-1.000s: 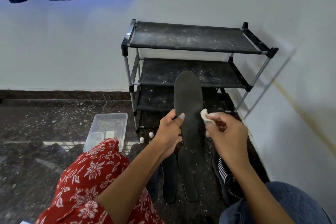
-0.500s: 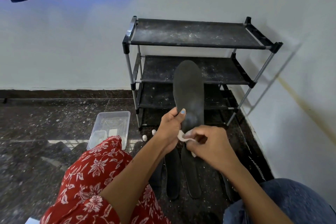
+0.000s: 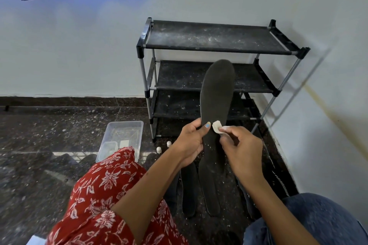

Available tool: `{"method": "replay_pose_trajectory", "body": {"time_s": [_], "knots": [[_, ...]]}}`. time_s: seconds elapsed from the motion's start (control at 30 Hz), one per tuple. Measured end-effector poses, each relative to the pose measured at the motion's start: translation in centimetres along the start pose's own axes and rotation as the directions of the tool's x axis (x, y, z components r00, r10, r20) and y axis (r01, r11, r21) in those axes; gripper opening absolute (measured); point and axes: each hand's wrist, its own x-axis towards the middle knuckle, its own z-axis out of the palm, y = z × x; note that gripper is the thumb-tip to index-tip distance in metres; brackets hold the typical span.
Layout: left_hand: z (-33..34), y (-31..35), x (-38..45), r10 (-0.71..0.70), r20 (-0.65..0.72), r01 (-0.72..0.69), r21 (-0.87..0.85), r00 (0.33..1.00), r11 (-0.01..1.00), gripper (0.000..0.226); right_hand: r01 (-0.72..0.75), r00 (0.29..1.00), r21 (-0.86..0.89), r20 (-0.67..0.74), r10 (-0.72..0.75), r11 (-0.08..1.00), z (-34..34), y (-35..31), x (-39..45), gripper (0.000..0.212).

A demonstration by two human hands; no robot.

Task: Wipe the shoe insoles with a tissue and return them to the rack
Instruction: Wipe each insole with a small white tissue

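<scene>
tissue [image 3: 217, 126] back up at mid-insole [image 3: 217, 93] | right hand [image 3: 242, 149] raised since earlier

Rack [image 3: 215, 36]: three shelves, all bare of items; open from front, reachable between the corner posts. Held insole [image 3: 217, 93] stands upright in front of the middle and lower shelves, blocking their centre; top shelf unobstructed. Rack's right end sits near the side wall [image 3: 328, 105]; narrow gap there. Floor left of the rack: clear plastic tub [image 3: 123, 135] and two small white caps [image 3: 163, 147]. Floor ahead of the knees: spare insoles [image 3: 199, 189] lying side by side.
</scene>
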Motion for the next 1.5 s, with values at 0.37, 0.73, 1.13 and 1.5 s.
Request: {"method": "replay_pose_trajectory", "body": {"time_s": [0.37, 0.73, 1.13, 1.5], "knots": [[0.1, 0.1, 0.2, 0.010, -0.050, -0.013, -0.052, 0.999, 0.999, 0.026, 0.126, 0.976, -0.072, 0.189, -0.110, 0.989, -0.5, -0.2, -0.7, 0.021], [0.0, 0.0, 0.4, 0.019, -0.069, -0.022, -0.045, 0.997, 0.999, 0.024, 0.136, 0.959, -0.093, 0.264, -0.107, 0.986, -0.6, -0.2, -0.6, 0.022], [-0.2, -0.1, 0.8, 0.010, -0.087, -0.015, -0.056, 0.996, 0.998, 0.025, 0.096, 0.878, 0.030, 0.468, -0.099, 0.995, -0.3, -0.6, -0.9, 0.013], [-0.1, -0.2, 0.6, -0.047, -0.070, 0.042, -0.069, 0.996, 0.997, 0.024, 0.242, 0.915, -0.100, 0.354, -0.193, 0.965, 0.2, -0.2, -0.2, 0.022]]}}
